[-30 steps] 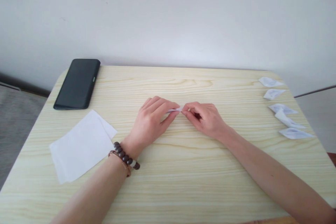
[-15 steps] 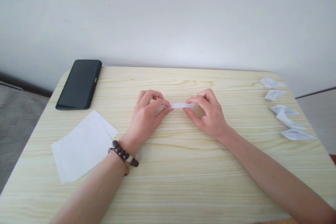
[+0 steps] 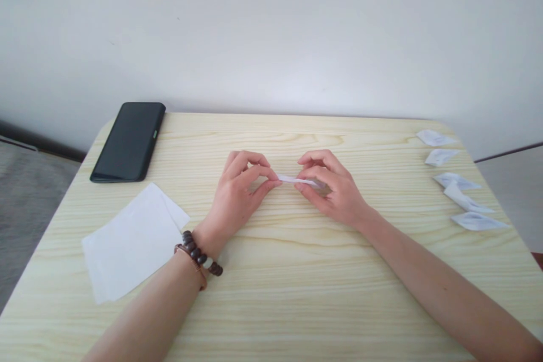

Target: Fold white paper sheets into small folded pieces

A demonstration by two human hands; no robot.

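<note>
From the head view I register a pale, wood-grained rectangular table (image 3: 288,294) against a white wall (image 3: 271,28). At its left side lie overlapping white rectangular paper sheets (image 3: 131,249); a flat black rectangular device with rounded corners (image 3: 129,141) lies beyond them. The left hand (image 3: 233,195), with a dark brown beaded bracelet (image 3: 193,249) at its wrist, and the bare-wristed right hand (image 3: 337,195) face each other near mid-table. Five small, pointed, folded white paper pieces (image 3: 466,199) line the right edge. Between the hands I locate a narrow folded white paper strip (image 3: 289,179): left thumb and finger pinch one end closed; right thumb and forefinger close lightly around the other.
</note>
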